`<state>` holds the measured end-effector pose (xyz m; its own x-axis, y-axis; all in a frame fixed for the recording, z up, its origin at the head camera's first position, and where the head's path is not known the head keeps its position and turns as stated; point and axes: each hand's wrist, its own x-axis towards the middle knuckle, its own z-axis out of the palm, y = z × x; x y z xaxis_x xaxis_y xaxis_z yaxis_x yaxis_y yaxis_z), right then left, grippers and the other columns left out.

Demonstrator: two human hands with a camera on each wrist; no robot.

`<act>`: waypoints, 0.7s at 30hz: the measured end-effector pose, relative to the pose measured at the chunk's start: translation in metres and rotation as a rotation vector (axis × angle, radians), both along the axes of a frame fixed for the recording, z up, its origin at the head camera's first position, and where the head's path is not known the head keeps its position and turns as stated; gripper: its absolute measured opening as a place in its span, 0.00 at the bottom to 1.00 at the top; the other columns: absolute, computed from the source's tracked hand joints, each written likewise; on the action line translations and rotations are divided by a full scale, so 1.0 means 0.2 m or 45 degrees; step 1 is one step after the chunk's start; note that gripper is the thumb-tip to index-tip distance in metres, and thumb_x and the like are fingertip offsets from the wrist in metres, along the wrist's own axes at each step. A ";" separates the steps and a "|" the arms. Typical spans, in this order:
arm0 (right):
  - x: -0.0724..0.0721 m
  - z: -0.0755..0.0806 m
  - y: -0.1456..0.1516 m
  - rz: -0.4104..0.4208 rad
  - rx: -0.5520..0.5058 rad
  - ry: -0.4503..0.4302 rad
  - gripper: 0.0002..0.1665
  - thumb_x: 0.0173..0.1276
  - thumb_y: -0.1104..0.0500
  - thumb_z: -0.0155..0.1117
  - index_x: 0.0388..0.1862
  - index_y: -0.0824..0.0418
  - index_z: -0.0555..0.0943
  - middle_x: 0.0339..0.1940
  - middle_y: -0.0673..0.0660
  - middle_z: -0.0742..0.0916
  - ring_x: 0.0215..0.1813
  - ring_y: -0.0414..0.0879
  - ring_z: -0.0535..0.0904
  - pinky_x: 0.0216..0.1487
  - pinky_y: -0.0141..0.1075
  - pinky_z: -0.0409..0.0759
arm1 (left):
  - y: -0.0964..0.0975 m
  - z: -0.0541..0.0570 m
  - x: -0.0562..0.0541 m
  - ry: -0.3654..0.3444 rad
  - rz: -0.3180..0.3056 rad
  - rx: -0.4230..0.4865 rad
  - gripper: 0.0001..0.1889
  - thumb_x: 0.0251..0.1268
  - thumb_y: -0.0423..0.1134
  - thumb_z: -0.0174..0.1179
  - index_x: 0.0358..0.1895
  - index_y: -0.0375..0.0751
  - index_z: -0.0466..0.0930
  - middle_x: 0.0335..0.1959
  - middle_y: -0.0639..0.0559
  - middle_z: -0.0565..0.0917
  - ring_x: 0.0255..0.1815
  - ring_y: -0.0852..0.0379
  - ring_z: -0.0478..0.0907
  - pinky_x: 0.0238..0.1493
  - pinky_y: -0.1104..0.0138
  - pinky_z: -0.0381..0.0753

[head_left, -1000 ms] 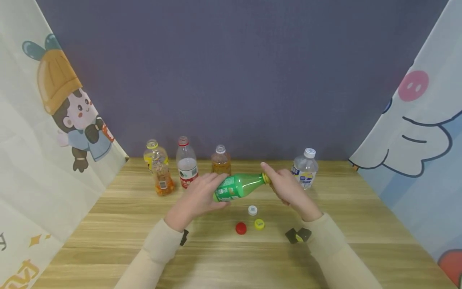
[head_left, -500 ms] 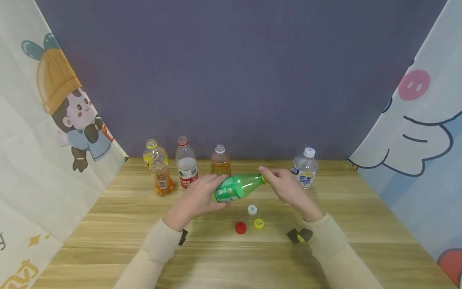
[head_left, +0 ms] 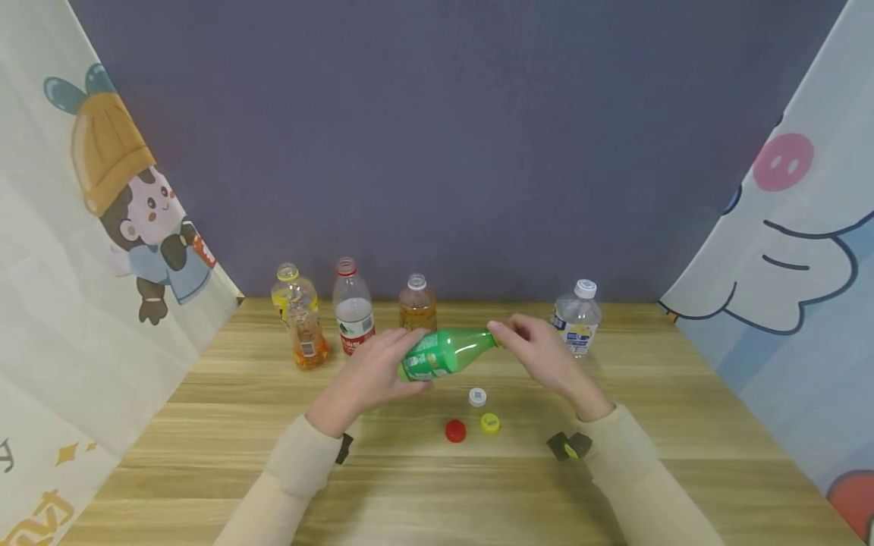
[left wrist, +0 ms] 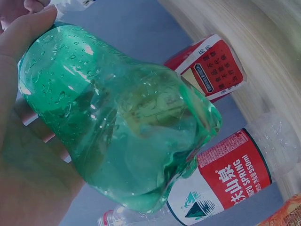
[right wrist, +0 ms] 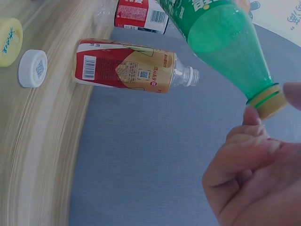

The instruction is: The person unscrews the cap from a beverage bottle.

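Observation:
My left hand (head_left: 372,371) grips a green plastic bottle (head_left: 440,355) round its body, above the table. The bottle lies tilted, its neck pointing right and slightly up. In the left wrist view its base faces the camera, with droplets and clear liquid inside. At the neck, my right hand (head_left: 542,353) pinches the yellow cap (right wrist: 269,101) between thumb and a curled finger. The cap sits on the neck, with a green ring below it. On the table under the hands are a white cap (head_left: 477,397), a yellow-green cap (head_left: 490,423) and a red cap (head_left: 455,431).
Uncapped bottles stand behind and left: a yellow-ringed one (head_left: 287,287), one with orange drink (head_left: 310,345), a red-labelled water bottle (head_left: 353,315) and an amber drink (head_left: 418,307). A white-capped bottle (head_left: 576,318) stands right. A dark panel (head_left: 451,152) closes the back.
My right thumb has come down from a raised position onto the cap, and the right fingers have curled in. The green bottle has shifted slightly left; the table items stay put.

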<state>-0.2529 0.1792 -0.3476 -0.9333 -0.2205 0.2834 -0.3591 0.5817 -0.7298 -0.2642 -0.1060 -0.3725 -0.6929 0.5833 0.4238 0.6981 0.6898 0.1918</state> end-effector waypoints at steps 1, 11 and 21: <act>0.00 0.00 0.00 -0.010 -0.003 0.004 0.26 0.79 0.41 0.52 0.32 0.60 0.80 0.24 0.53 0.76 0.29 0.48 0.71 0.32 0.39 0.71 | 0.00 0.00 0.00 0.003 0.001 0.001 0.42 0.48 0.52 0.79 0.67 0.39 0.75 0.50 0.47 0.85 0.48 0.50 0.81 0.47 0.55 0.81; 0.01 0.02 -0.01 -0.188 0.010 -0.134 0.43 0.77 0.27 0.39 0.11 0.55 0.65 0.10 0.48 0.67 0.16 0.44 0.58 0.22 0.37 0.61 | 0.00 0.00 0.00 0.023 -0.004 -0.022 0.42 0.49 0.53 0.79 0.68 0.40 0.74 0.50 0.48 0.84 0.47 0.50 0.80 0.48 0.56 0.81; 0.01 0.02 -0.01 -0.141 -0.029 -0.128 0.35 0.78 0.34 0.48 0.19 0.57 0.71 0.16 0.51 0.72 0.20 0.45 0.64 0.24 0.37 0.65 | 0.01 0.01 0.01 0.015 0.000 -0.024 0.44 0.49 0.54 0.79 0.69 0.39 0.73 0.49 0.49 0.84 0.46 0.52 0.80 0.47 0.56 0.80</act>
<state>-0.2517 0.1774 -0.3441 -0.9755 -0.1089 0.1914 -0.2181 0.5968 -0.7722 -0.2623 -0.1032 -0.3703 -0.6882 0.5911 0.4208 0.7000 0.6935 0.1706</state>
